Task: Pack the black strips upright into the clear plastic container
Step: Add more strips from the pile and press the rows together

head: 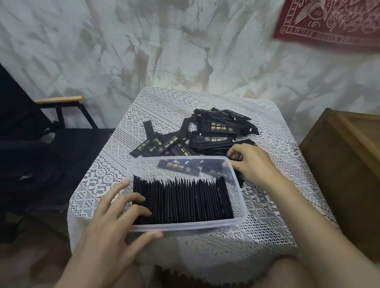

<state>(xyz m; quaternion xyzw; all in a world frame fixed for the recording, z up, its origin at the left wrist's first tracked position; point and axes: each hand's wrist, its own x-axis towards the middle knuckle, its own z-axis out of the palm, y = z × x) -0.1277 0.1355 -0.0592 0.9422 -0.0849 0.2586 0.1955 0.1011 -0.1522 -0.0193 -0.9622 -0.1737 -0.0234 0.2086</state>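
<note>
A clear plastic container (190, 228) sits on the lace-covered table, near the front edge. A long row of black strips (185, 201) stands upright along its near side; the far half holds a few strips lying flat. My left hand (113, 221) rests at the container's left end, fingertips pressing on the upright strips and thumb against the front wall. Behind the container lies a loose pile of black strips (216, 132) with gold print. My right hand (254, 167) is at the container's far right corner, its fingers curled round a small bunch of strips from the pile.
The table's white lace cloth (268, 226) hangs over all edges. A wooden crate (349, 171) stands close on the right and a black chair with a wooden armrest (58, 100) on the left. My knees are under the front edge.
</note>
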